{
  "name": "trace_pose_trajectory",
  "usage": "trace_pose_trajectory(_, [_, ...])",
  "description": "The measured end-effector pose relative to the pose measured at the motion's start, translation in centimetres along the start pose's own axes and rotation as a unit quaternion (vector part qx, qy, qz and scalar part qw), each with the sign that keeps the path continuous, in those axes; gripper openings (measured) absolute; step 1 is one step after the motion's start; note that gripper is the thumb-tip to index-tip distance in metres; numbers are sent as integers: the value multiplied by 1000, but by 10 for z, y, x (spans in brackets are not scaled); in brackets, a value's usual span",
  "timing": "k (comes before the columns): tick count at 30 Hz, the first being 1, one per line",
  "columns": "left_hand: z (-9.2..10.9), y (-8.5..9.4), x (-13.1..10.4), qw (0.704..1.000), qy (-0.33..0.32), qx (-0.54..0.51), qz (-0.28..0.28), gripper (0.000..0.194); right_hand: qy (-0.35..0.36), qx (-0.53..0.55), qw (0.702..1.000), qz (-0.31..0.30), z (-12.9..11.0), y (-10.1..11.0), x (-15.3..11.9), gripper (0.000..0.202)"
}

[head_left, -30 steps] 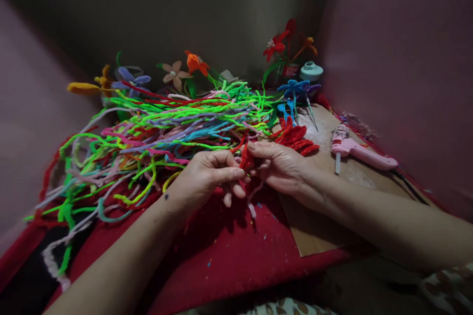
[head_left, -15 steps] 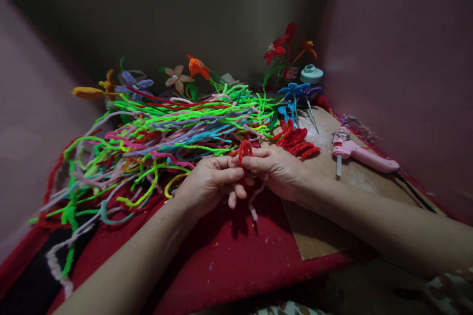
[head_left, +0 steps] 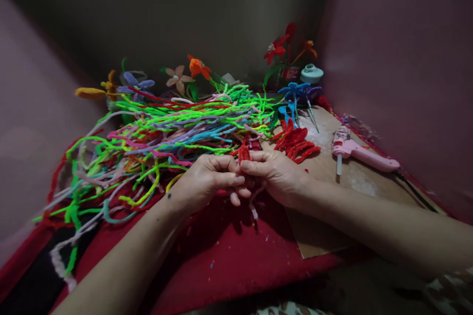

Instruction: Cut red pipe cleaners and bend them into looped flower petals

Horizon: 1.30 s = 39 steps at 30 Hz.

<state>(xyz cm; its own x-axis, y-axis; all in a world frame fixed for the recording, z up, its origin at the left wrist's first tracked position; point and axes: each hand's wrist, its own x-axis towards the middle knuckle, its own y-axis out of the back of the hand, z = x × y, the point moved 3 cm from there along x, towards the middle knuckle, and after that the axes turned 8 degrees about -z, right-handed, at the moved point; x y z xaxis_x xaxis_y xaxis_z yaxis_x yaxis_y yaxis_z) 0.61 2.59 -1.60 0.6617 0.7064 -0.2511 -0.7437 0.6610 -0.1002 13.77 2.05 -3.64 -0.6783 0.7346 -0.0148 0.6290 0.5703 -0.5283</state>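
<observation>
A small looped red pipe-cleaner piece (head_left: 244, 153) stands up between my two hands at the centre. My right hand (head_left: 271, 170) pinches it between thumb and fingers. My left hand (head_left: 218, 177) is closed, thumb against forefinger, at the lower end of the same piece; its fingertips touch those of my right hand. Several red looped petals (head_left: 295, 142) lie behind my right hand on a brown board (head_left: 318, 241). A large heap of coloured pipe cleaners (head_left: 199, 118) spreads behind and left of my left hand.
A pink glue gun (head_left: 364, 156) with its cord lies at the right of the board. Blue flowers (head_left: 293, 90), a pale bottle (head_left: 311, 74) and finished flowers (head_left: 179, 79) stand along the back. Red cloth (head_left: 236, 266) covers the front.
The red loop looks narrower and sits slightly lower and to the left. My left hand's fingers have shifted slightly right, toward my right hand.
</observation>
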Motion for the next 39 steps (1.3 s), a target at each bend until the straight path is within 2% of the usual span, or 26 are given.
trace_pose_trajectory(7, [2,-1,-1,1000,6,-14,-12,3,18,8,1000,-3,2,-1,0,21])
trace_pose_trajectory(15, [3,-1,-3,1000,20,5,-23,9,6,-38,999,21,-2,0,0,25])
trace_pose_trajectory(18, [11,4,-7,995,39,87,35,16,17,-83,995,56,-8,1,-1,24])
trace_pose_trajectory(20, [18,8,-10,987,12,123,106,20,21,-112,989,90,-11,1,-2,20])
trace_pose_trajectory(22, [22,8,-11,984,-27,99,147,26,12,-137,985,106,-11,1,-3,16])
trace_pose_trajectory(24, [19,6,-10,989,-43,34,140,30,-4,-157,982,100,-10,-1,-3,14])
trace_pose_trajectory(27, [9,3,-6,992,-30,-57,104,28,-10,-157,985,75,-8,-3,-4,14])
trace_pose_trajectory(29, [5,2,-4,992,-17,-79,97,25,-13,-134,990,46,-8,-6,-3,16])
trace_pose_trajectory(33, [4,3,-3,992,-15,-71,104,18,-11,-111,994,11,-10,-10,-2,19])
trace_pose_trajectory(39, [6,2,-4,991,-35,-25,124,12,-39,-166,984,55,-7,-5,-5,17])
